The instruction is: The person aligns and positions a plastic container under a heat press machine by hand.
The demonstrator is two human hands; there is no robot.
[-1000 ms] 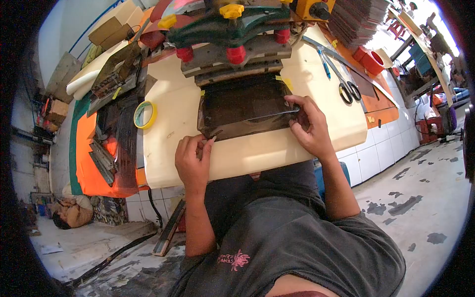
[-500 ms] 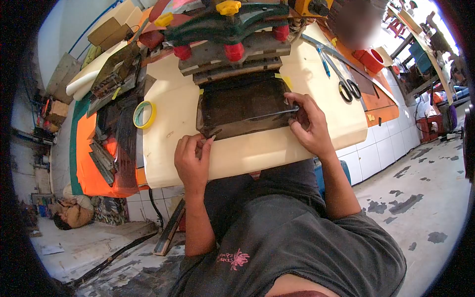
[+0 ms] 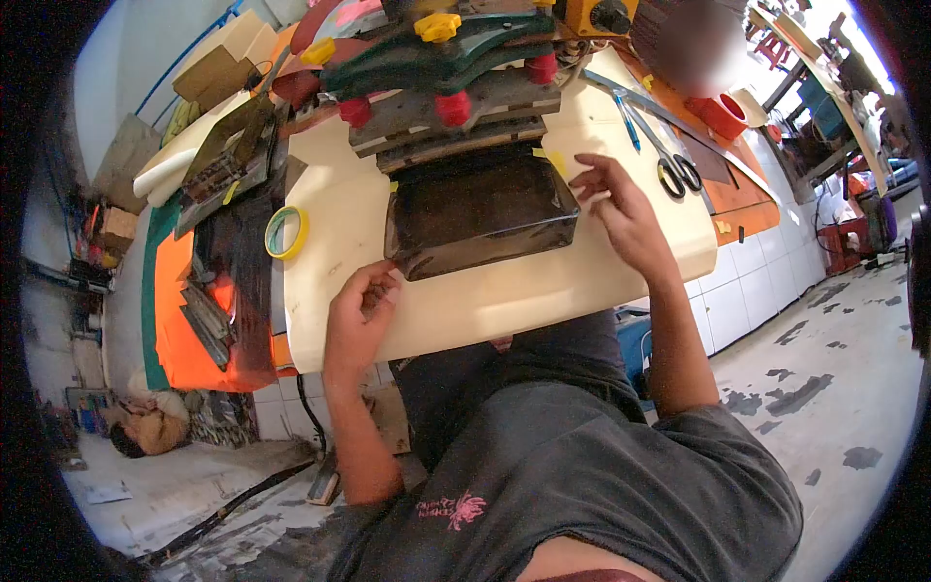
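A dark, glossy, see-through sheet (image 3: 480, 218) lies on a cream surface, its near edge bent down like the front of a box. My left hand (image 3: 359, 315) is by its near left corner, fingers loosely curled with a gap between thumb and fingers, and I see nothing held. To the right of the sheet, my right hand (image 3: 626, 213) is raised with fingers apart and nothing in it. The far edge of the sheet runs up to a dark wooden bar (image 3: 461, 145), below a green clamp frame (image 3: 456, 58) with red feet and yellow knobs.
A yellow tape roll (image 3: 286, 233) lies left of the sheet. Black-handled scissors (image 3: 679, 177) and a blue pen (image 3: 626, 121) are at the right. Metal strips (image 3: 206, 320) rest on orange material at the left. Another person sits across the table; one more is low at far left.
My right hand has let go of the sheet's right edge and moved right. My left hand has drawn slightly left and away from the near corner. The sheet's near side now shows unobstructed.
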